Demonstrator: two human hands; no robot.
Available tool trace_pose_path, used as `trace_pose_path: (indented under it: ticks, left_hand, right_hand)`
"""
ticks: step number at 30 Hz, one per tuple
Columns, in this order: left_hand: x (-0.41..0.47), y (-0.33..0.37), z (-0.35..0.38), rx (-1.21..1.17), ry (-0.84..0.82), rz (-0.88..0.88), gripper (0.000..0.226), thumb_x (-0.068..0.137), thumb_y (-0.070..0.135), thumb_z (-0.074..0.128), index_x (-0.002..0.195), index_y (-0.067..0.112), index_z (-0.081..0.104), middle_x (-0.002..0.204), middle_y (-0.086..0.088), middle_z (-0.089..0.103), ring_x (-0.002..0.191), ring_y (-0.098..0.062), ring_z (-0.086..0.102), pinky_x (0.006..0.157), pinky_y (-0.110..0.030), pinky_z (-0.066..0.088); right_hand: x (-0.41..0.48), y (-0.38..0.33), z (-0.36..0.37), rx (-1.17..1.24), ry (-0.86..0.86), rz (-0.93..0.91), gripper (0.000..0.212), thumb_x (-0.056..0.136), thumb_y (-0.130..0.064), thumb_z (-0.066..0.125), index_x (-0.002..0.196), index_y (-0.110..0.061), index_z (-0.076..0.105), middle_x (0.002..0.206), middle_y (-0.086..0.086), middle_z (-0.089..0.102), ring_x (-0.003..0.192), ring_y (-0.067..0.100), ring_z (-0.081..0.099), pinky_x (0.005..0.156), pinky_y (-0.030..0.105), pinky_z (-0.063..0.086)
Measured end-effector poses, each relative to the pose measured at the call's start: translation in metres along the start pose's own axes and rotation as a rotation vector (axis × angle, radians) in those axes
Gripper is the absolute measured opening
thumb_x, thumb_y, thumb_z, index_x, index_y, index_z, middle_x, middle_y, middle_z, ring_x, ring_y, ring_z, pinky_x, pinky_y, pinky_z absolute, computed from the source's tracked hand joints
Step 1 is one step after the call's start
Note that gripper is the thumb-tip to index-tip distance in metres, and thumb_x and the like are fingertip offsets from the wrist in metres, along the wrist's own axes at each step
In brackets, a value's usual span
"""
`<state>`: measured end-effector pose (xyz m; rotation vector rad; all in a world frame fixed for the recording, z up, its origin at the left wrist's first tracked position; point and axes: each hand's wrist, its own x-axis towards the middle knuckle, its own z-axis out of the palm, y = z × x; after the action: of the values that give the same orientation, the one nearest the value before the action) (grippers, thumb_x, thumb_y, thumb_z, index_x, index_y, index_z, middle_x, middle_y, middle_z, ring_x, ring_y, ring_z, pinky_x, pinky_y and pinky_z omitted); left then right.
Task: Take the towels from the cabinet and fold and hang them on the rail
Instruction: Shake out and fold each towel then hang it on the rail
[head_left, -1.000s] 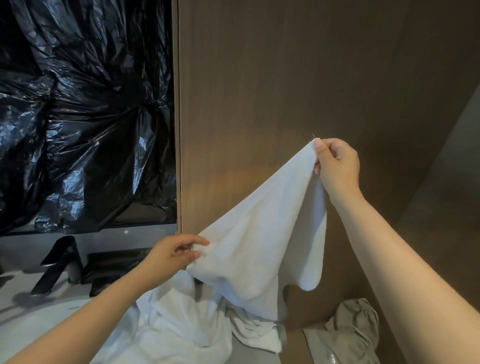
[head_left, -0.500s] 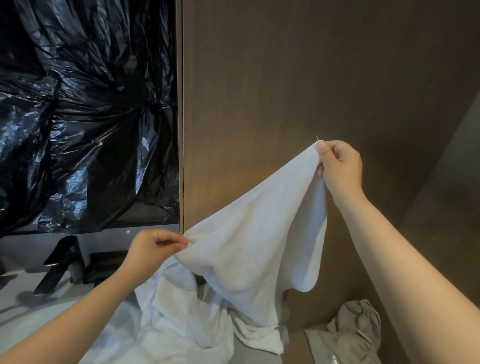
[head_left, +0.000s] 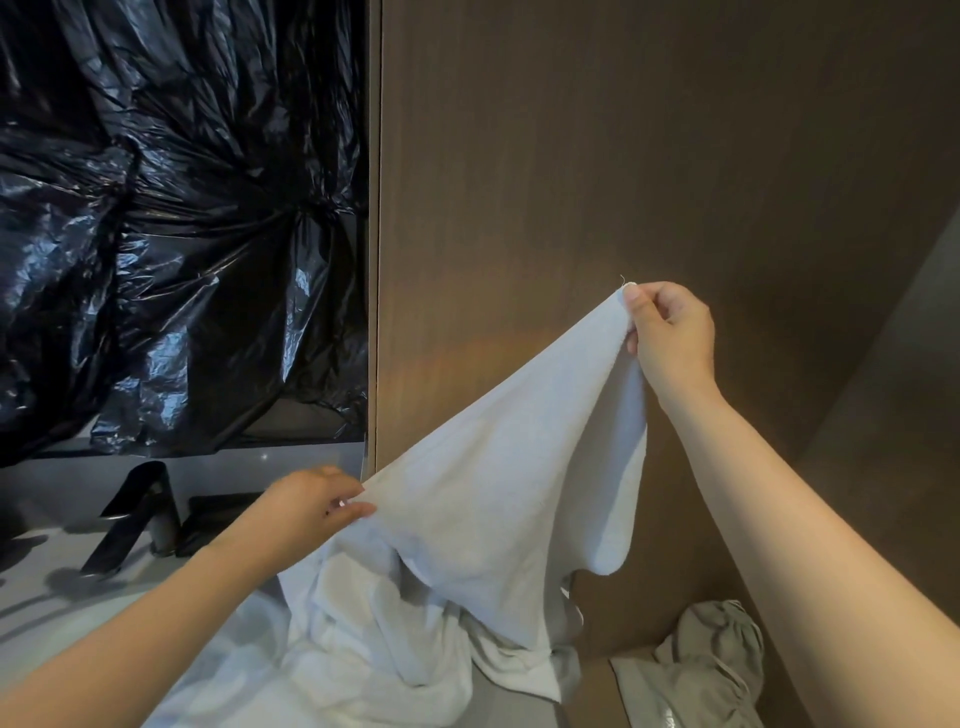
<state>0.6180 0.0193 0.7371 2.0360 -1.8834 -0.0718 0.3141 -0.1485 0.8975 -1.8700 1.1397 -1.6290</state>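
Observation:
A white towel (head_left: 498, 493) hangs stretched between my two hands in front of a brown wooden cabinet panel (head_left: 597, 171). My right hand (head_left: 670, 338) pinches one corner up high. My left hand (head_left: 317, 504) pinches the towel's edge lower down on the left. Below the held towel, more white towels (head_left: 363, 644) lie in a crumpled heap. No rail is in view.
Crinkled black plastic sheeting (head_left: 171, 234) covers the upper left. Under it a black faucet (head_left: 140, 514) stands on a pale counter (head_left: 47, 613). A grey-green cloth bundle (head_left: 711, 670) lies at the bottom right beside the cabinet panel.
My left hand has slid left along the towel's edge, spreading the cloth wider. My right hand keeps its corner at about the same height.

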Motion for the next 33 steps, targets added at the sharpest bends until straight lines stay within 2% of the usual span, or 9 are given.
trace_pose_path:
  ticks: [2,9,12,14,16,20,24,27,33]
  left_hand:
    - [0.003,0.001,-0.007,0.172,-0.029,0.018,0.029,0.098,0.048,0.045,0.09,0.024,0.059,0.095,0.006,0.058,0.084,-0.01,0.057,0.074,-0.023,0.045]
    - [0.003,0.003,-0.036,0.208,-0.003,0.018,0.035,0.097,0.048,0.047,0.07,0.025,0.047,0.076,0.006,0.058,0.072,-0.01,0.055,0.068,-0.026,0.046]
    - [0.002,0.007,-0.033,-0.026,0.238,-0.006,0.041,0.09,0.037,0.065,0.057,0.021,0.047,0.058,0.004,0.051,0.057,-0.014,0.05,0.057,-0.029,0.041]
    - [0.003,0.009,-0.025,-0.309,0.407,-0.173,0.038,0.084,0.031,0.073,0.054,0.016,0.057,0.05,0.002,0.053,0.051,-0.015,0.051,0.051,-0.026,0.04]
    - [0.007,0.013,-0.017,-0.429,0.475,-0.282,0.03,0.082,0.03,0.076,0.057,0.017,0.064,0.053,0.002,0.06,0.053,-0.016,0.056,0.052,-0.027,0.046]
    - [0.016,0.019,-0.013,-0.459,0.534,-0.26,0.013,0.081,0.021,0.076,0.075,0.02,0.065,0.065,0.003,0.064,0.062,-0.014,0.06,0.059,-0.026,0.051]
    - [0.031,0.022,-0.031,-0.457,0.541,-0.204,0.013,0.088,0.017,0.069,0.101,0.017,0.069,0.075,0.004,0.066,0.069,-0.009,0.061,0.064,-0.018,0.045]
    - [0.044,0.03,-0.052,-0.387,0.599,-0.173,0.009,0.096,0.018,0.057,0.095,0.017,0.065,0.072,0.004,0.061,0.064,-0.009,0.056,0.055,-0.019,0.037]
    - [0.067,0.052,-0.098,-0.625,0.77,-0.281,0.013,0.101,0.025,0.043,0.104,0.015,0.051,0.081,-0.003,0.055,0.071,-0.014,0.052,0.058,-0.028,0.041]
  right_hand:
    - [-0.001,0.0,0.001,0.003,0.0,0.006,0.025,0.1,-0.033,0.051,0.092,-0.013,0.065,0.076,0.0,0.06,0.069,0.009,0.056,0.052,0.001,0.04]
    - [-0.005,0.009,-0.006,-0.023,0.017,0.036,0.027,0.1,-0.033,0.051,0.089,-0.013,0.064,0.074,-0.001,0.059,0.07,0.009,0.055,0.061,0.011,0.042]
    - [-0.004,0.014,-0.012,-0.013,0.036,0.055,0.026,0.1,-0.033,0.051,0.09,-0.013,0.065,0.073,0.001,0.059,0.072,0.011,0.057,0.067,0.017,0.044]
    - [-0.003,0.016,-0.015,-0.005,0.043,0.063,0.026,0.1,-0.033,0.052,0.091,-0.012,0.065,0.076,0.001,0.059,0.077,0.013,0.058,0.069,0.019,0.045]
    - [-0.003,0.017,-0.016,-0.011,0.051,0.062,0.027,0.099,-0.034,0.052,0.091,-0.012,0.065,0.076,0.0,0.059,0.078,0.013,0.058,0.07,0.018,0.045]
    - [0.003,0.016,-0.022,-0.02,0.109,0.056,0.027,0.099,-0.036,0.051,0.094,-0.013,0.066,0.083,-0.003,0.061,0.083,0.011,0.06,0.071,0.018,0.046]
    - [0.013,0.014,-0.033,-0.023,0.149,0.036,0.027,0.098,-0.039,0.053,0.094,-0.016,0.067,0.084,-0.004,0.063,0.083,0.012,0.062,0.075,0.023,0.051]
    - [0.019,0.011,-0.039,-0.008,0.165,0.032,0.028,0.097,-0.04,0.055,0.086,-0.017,0.067,0.075,-0.003,0.063,0.073,0.009,0.061,0.069,0.02,0.049]
    - [0.033,0.004,-0.057,0.02,0.068,0.077,0.023,0.092,-0.031,0.064,0.076,-0.016,0.069,0.062,-0.005,0.066,0.058,0.001,0.06,0.064,0.021,0.045]
